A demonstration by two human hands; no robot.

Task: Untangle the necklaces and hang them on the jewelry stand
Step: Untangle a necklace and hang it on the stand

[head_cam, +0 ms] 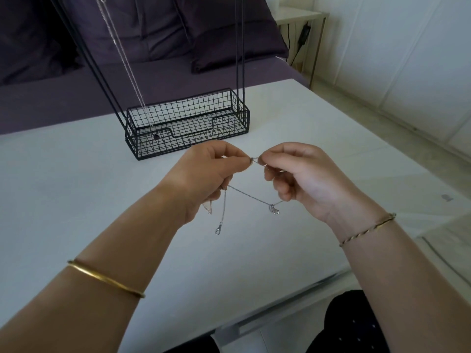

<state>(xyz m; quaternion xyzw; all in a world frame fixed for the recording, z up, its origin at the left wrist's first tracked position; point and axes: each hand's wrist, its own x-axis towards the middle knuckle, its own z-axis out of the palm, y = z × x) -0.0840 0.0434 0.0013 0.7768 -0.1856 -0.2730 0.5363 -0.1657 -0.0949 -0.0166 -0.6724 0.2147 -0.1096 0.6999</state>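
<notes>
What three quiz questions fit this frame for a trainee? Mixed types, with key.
1. True or false: the left hand and the right hand both pinch the silver chain.
2. Where does the clasp dangle? A below the left hand; B below the right hand; C between the thumbs.
3. What does the hanging necklace hang from?

Key: 1 true. 2 A. 3 the jewelry stand.
</notes>
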